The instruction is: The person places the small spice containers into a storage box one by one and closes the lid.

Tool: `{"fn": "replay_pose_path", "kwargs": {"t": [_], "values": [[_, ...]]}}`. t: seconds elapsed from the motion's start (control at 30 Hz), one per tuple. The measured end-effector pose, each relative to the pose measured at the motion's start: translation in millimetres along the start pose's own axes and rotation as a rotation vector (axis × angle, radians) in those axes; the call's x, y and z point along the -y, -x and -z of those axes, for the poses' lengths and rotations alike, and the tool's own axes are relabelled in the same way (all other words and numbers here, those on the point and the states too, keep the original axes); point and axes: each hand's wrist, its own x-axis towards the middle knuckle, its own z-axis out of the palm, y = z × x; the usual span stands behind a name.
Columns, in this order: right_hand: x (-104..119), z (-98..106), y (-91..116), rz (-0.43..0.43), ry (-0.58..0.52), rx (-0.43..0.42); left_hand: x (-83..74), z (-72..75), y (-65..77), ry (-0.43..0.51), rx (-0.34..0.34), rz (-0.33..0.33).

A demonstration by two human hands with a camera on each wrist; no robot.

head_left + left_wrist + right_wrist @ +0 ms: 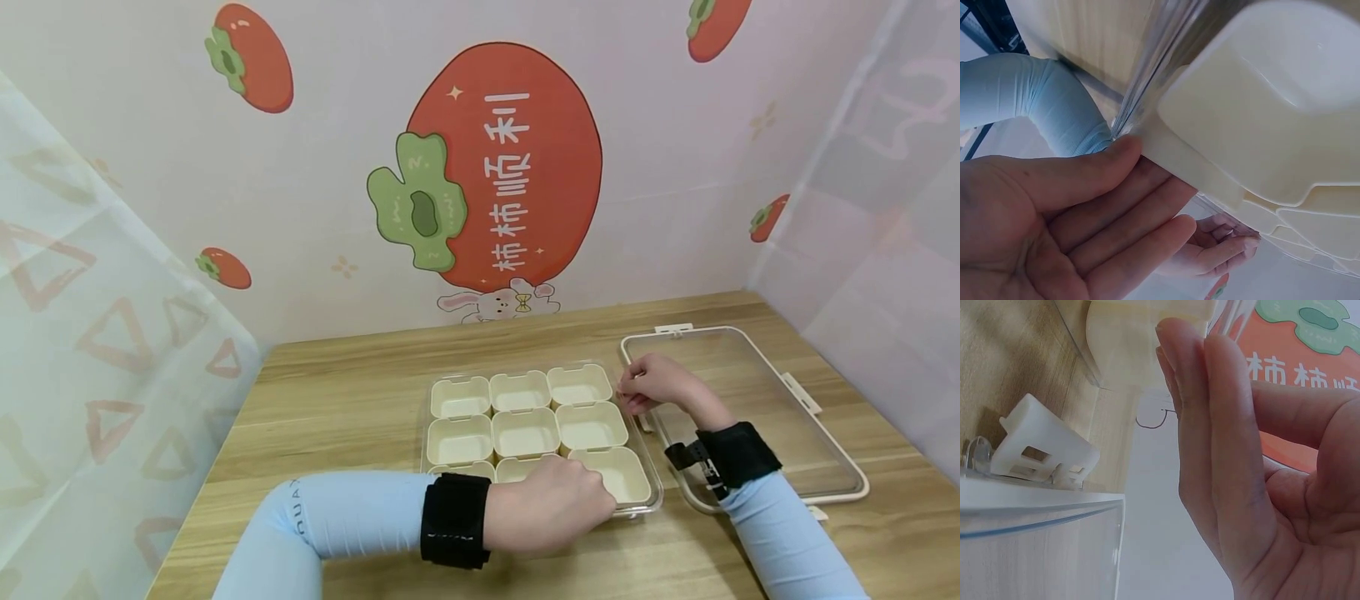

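A clear plastic box [656, 497] on the wooden table holds several cream cups [525, 433] in rows. At its near right part my left hand [551, 504] grips the edge, the back of the hand hiding part of the front row. In the left wrist view, the left thumb and fingers [1132, 244] meet the edge beside a cream cup [1229, 112]. My right hand [660, 385] pinches the box's far right wall between thumb and fingers. From the right wrist, those fingers [1229, 437] appear extended along the clear wall; their exact contact is partly hidden.
A clear lid [750, 408] with a white frame lies to the right of the box, under my right forearm. White clips [801, 392] stick out from its sides. A printed wall hanging [300, 208] stands behind the table [337, 400].
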Motion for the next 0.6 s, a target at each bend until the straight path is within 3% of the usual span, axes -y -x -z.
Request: {"fn": "replay_pose_path", "kwargs": {"t": [0.37, 0.6], "values": [[-1.1, 0.8, -0.6, 0.005, -0.003, 0.000, 0.9, -0.8, -3.3, 0.104, 0.073, 0.005], [-2.5, 1.4, -1.4, 0.007, -0.007, 0.003, 0.3, -2.7, -5.6, 0.093, 0.091, 0.001]]}}
